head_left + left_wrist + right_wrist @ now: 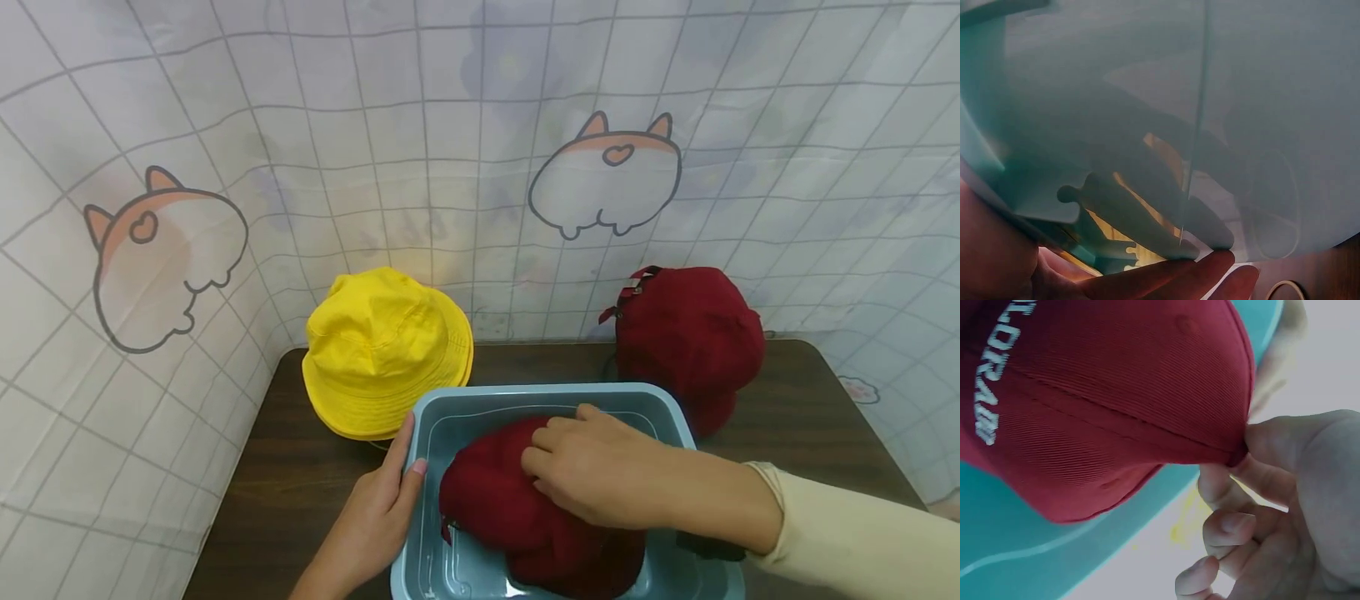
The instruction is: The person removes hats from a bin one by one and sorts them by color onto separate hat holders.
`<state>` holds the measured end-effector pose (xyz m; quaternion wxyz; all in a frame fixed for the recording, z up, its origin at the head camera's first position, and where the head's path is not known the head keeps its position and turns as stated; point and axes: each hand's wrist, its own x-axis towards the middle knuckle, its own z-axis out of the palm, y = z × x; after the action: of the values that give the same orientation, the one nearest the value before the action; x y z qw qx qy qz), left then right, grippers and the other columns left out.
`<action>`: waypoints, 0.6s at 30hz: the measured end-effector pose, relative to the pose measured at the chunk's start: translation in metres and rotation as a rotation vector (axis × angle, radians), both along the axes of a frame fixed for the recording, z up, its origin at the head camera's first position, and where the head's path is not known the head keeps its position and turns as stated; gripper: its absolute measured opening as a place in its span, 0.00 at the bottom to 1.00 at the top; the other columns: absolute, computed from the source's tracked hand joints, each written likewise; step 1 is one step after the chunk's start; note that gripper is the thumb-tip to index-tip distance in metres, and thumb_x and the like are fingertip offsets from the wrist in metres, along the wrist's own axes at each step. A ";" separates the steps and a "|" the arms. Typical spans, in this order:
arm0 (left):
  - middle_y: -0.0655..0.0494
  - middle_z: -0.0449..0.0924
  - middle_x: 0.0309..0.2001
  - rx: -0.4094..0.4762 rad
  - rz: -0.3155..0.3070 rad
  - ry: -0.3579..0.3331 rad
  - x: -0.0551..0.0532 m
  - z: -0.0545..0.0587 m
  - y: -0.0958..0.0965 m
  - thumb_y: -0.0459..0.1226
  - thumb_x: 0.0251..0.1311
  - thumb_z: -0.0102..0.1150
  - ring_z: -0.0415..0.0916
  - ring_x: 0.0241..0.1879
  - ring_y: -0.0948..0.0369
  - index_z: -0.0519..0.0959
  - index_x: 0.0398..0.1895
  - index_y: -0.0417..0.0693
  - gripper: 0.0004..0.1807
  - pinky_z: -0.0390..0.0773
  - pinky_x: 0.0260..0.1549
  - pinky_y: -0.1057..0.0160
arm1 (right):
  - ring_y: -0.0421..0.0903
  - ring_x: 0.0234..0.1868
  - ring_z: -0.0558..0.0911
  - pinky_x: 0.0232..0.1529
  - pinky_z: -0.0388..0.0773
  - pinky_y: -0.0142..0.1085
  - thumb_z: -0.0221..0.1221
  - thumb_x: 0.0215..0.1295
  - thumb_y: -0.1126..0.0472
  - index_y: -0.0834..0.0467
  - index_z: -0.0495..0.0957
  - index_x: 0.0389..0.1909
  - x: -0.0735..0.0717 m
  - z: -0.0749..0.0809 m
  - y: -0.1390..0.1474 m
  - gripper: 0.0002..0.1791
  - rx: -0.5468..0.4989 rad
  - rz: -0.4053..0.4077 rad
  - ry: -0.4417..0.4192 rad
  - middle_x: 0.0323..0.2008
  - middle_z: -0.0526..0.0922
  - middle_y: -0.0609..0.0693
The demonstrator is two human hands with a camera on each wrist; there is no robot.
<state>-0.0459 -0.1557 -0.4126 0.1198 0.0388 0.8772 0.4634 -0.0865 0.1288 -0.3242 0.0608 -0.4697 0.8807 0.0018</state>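
A dark red baseball cap point(495, 492) is inside a light blue plastic basin point(540, 390). My right hand point(600, 467) reaches over the basin and pinches the top of this cap's crown between thumb and fingers, as the right wrist view shows on the cap point(1129, 394), with white lettering on its front. My left hand point(378, 504) holds the basin's left side, thumb at the rim and fingers along the outer wall. In the left wrist view the fingers point(1166, 278) lie against the shiny basin wall point(1116, 112).
A yellow bucket hat point(386, 350) lies at the back left of the dark wooden table point(300, 500), close to the basin's corner. Behind the basin's right corner is another red cap point(686, 333) with a strap and buckle. A white gridded curtain point(450, 167) hangs behind the table.
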 end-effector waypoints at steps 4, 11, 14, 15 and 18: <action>0.45 0.70 0.72 -0.009 0.001 0.007 0.000 0.000 0.000 0.44 0.80 0.45 0.82 0.56 0.52 0.45 0.84 0.67 0.35 0.87 0.43 0.54 | 0.37 0.36 0.75 0.32 0.68 0.29 0.66 0.67 0.49 0.45 0.81 0.43 0.002 0.017 0.016 0.08 -0.123 -0.001 0.086 0.33 0.80 0.38; 0.47 0.70 0.73 -0.058 0.004 0.038 0.000 0.000 0.000 0.47 0.81 0.44 0.81 0.56 0.56 0.45 0.84 0.64 0.34 0.83 0.54 0.49 | 0.33 0.39 0.74 0.35 0.70 0.31 0.68 0.65 0.54 0.44 0.81 0.44 0.000 0.047 0.039 0.09 -0.328 -0.035 0.234 0.37 0.79 0.36; 0.46 0.70 0.73 -0.065 0.004 0.032 0.000 0.001 0.000 0.47 0.81 0.43 0.81 0.54 0.57 0.45 0.84 0.63 0.34 0.82 0.55 0.47 | 0.33 0.38 0.75 0.36 0.73 0.33 0.62 0.71 0.50 0.46 0.82 0.44 -0.003 0.061 0.049 0.06 -0.410 -0.042 0.279 0.38 0.80 0.37; 0.45 0.70 0.72 -0.069 0.006 0.033 -0.001 0.001 0.000 0.47 0.81 0.43 0.82 0.53 0.57 0.45 0.84 0.63 0.34 0.82 0.55 0.47 | 0.33 0.38 0.75 0.36 0.74 0.34 0.59 0.74 0.48 0.46 0.82 0.45 -0.004 0.067 0.052 0.08 -0.437 -0.044 0.291 0.38 0.80 0.37; 0.43 0.71 0.72 -0.069 0.007 0.032 -0.001 0.001 0.001 0.46 0.81 0.43 0.83 0.51 0.57 0.45 0.84 0.63 0.34 0.83 0.52 0.48 | 0.37 0.38 0.76 0.38 0.76 0.37 0.46 0.80 0.43 0.50 0.82 0.45 -0.010 0.083 0.063 0.20 -0.520 -0.041 0.336 0.39 0.82 0.40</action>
<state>-0.0469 -0.1549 -0.4114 0.1056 0.0391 0.8946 0.4325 -0.0961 0.1917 -0.2416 -0.2076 -0.4450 0.8587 -0.1470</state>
